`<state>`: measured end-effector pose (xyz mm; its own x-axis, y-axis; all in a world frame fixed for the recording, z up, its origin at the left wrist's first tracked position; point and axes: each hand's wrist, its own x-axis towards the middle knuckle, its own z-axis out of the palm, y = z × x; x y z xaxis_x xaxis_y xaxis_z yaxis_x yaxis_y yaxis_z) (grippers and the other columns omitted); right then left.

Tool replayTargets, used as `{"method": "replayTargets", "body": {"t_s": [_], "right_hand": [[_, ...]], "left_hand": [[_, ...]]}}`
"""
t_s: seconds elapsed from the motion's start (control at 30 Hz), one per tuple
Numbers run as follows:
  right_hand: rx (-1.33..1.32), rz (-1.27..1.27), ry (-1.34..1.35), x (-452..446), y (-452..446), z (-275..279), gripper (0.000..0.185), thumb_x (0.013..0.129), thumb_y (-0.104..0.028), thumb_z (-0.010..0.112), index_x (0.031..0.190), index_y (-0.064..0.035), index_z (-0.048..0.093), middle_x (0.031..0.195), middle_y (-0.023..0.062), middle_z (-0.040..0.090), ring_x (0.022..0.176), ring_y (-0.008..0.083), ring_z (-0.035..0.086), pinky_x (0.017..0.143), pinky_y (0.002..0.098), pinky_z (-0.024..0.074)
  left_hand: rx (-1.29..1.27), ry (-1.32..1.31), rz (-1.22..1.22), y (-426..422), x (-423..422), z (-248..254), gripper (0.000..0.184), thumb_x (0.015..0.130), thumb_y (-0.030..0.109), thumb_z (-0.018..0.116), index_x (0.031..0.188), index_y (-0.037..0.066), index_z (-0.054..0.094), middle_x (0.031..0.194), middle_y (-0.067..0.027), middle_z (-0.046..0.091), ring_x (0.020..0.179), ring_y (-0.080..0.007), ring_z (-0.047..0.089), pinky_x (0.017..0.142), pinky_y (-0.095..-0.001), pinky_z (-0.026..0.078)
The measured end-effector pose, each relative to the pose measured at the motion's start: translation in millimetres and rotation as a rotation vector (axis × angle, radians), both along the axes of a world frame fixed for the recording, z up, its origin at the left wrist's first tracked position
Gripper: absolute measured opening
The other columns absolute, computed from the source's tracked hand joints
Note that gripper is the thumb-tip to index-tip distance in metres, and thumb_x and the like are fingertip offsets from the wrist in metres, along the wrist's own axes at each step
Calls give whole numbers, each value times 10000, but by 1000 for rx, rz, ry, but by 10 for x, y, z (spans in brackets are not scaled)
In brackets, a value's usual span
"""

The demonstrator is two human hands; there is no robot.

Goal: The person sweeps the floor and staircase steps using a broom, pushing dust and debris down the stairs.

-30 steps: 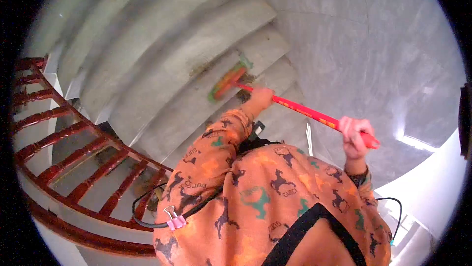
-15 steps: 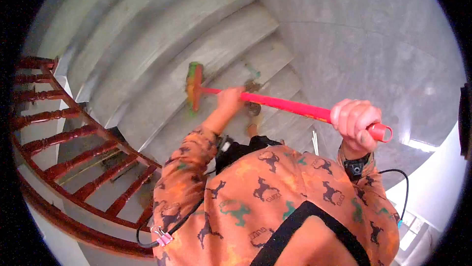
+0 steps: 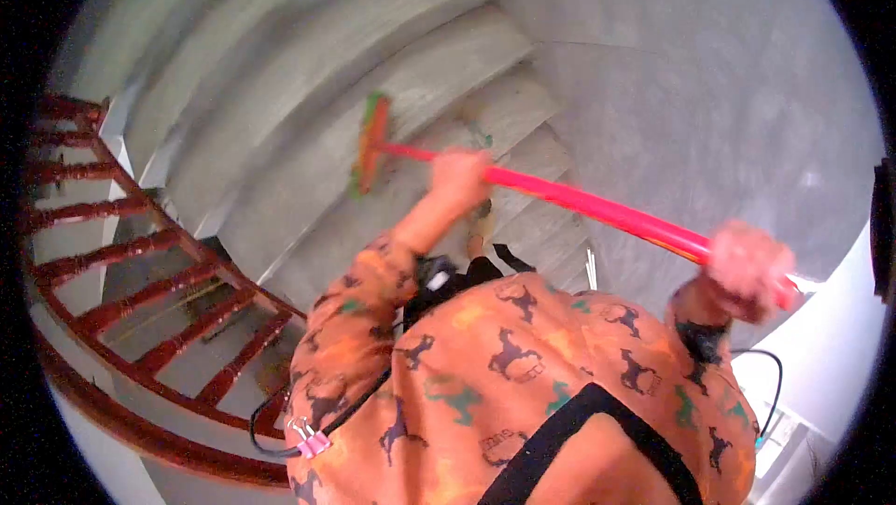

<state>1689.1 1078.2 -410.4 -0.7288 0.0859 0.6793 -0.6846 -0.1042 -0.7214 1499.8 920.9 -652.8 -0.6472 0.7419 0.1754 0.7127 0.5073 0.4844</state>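
Note:
A push broom with a red-pink handle (image 3: 597, 207) slants across the view, down toward the right. Its head, orange with green bristles (image 3: 371, 146), is over the grey concrete steps; blur hides whether the bristles touch them. My left hand (image 3: 461, 178) is wrapped round the thin part of the handle near the head. Close to the handle's far end, my right hand (image 3: 747, 269) is closed round it, smeared by motion. Both arms wear orange patterned sleeves.
Curved concrete stairs (image 3: 401, 15) rise ahead and to the left. A dark red wooden railing (image 3: 210, 267) bends along the left side. On the right stands a smooth grey curved wall (image 3: 672, 85). Thin white sticks (image 3: 591, 269) are by the wall's foot.
My right hand has moved right and down in the view with the handle's end. My left hand has gone slightly up and right, and the broom head has shifted a little upward.

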Motion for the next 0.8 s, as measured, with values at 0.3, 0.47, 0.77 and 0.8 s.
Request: {"method": "replayTargets", "body": {"t_s": [0.3,0.47,0.77,0.8], "right_hand": [[-120,-172,-156,-282,80,-570,163,763,-73,453,665,-105,327,469,-39,314,405,94,281,445,263,254],[-15,-285,-87,-69,309,-189,193,809,-133,450,658,-121,330,450,-61,299,366,62,279,448,238,252],[-165,-110,-55,-310,460,-611,192,764,-110,494,645,-117,342,475,-34,369,409,97,326,488,282,312],[-158,-29,-73,-415,484,-724,184,745,-88,501,643,-105,349,483,-18,386,418,114,340,476,291,312]], "left_hand": [[-152,-219,-15,455,-217,-817,131,703,205,529,726,92,590,741,-125,589,727,-308,570,604,-412,452],[-92,-81,-141,1074,-92,-245,102,675,190,540,711,104,582,719,-109,590,714,-296,572,677,-405,435],[-183,62,141,205,-405,-110,66,649,122,563,709,96,570,721,-105,580,727,-288,556,662,-396,430],[-217,80,200,65,-356,-145,62,648,126,566,701,94,570,717,-109,578,722,-291,554,660,-399,426]]}}
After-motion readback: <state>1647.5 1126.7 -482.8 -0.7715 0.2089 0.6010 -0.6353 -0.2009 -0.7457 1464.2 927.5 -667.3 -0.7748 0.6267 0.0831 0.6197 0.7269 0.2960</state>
